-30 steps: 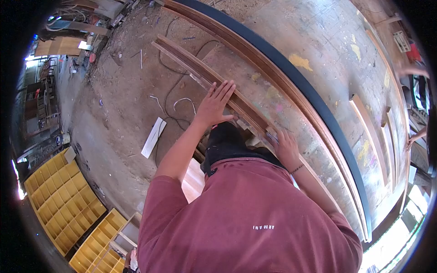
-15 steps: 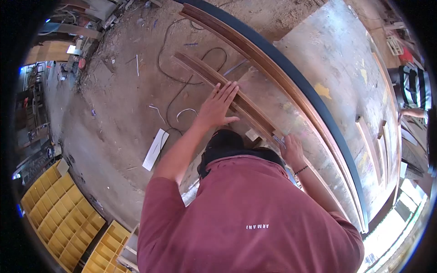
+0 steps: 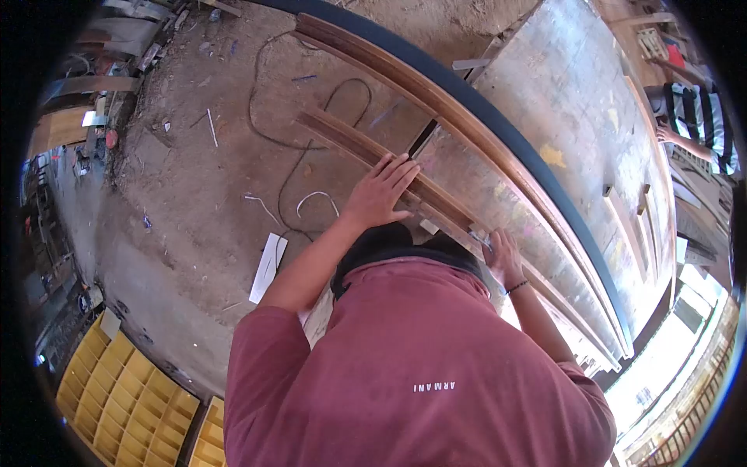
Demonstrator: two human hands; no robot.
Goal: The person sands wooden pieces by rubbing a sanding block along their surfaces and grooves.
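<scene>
My left hand (image 3: 381,194) lies flat across a long brown wooden profile (image 3: 440,201), fingers stretched and slightly spread, thumb out to the side. Farther along the same profile, my right hand (image 3: 506,257) is bent, its fingers round a small silvery metal piece (image 3: 481,237) at the wood's surface. The exact kind of that piece is too small to make out. Beyond both hands, a second long brown profile (image 3: 467,145) runs alongside a dark blue-black strip (image 3: 510,124); both look curved through the lens.
The wood rests on a paint-stained worktable (image 3: 583,109). Short wooden strips (image 3: 626,226) lie on its far side, near another person in a striped top (image 3: 704,124). A cable (image 3: 284,183) and a white offcut (image 3: 268,267) lie on the dirt floor. Yellow compartmented panels (image 3: 128,393) stand lower left.
The view has shifted slightly, so the surroundings sit differently. My left hand stays flat on the profile, and my right hand stays at the small metal piece.
</scene>
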